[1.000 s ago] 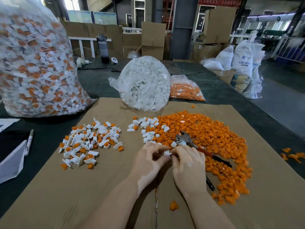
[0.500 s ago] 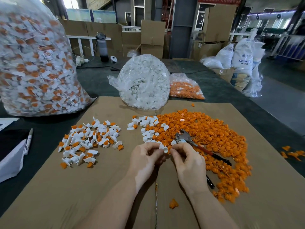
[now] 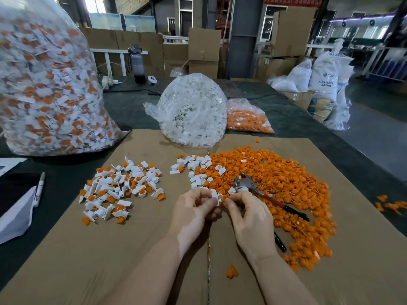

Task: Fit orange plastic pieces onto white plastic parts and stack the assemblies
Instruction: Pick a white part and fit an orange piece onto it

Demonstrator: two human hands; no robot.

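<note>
Small white plastic part point(image 3: 217, 196) sits pinched between both hands, left hand point(image 3: 193, 213) and right hand point(image 3: 248, 216) meeting fingertip to fingertip, an orange bit just showing at the right fingertips. Left of the hands, a modest heap of finished orange-and-white assemblies point(image 3: 122, 188). Right of them, a huge spread of loose orange plastic pieces point(image 3: 286, 183). By my reckoning, plenty remains to do.

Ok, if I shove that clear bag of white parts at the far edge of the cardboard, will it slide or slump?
The bag of white parts would probably slump rather than slide whole: its thin film is creased and bulges around loose pieces. It likely sags when lifted by the open neck at its left. It seems light for its bulk, since the parts are small plastic.
</note>
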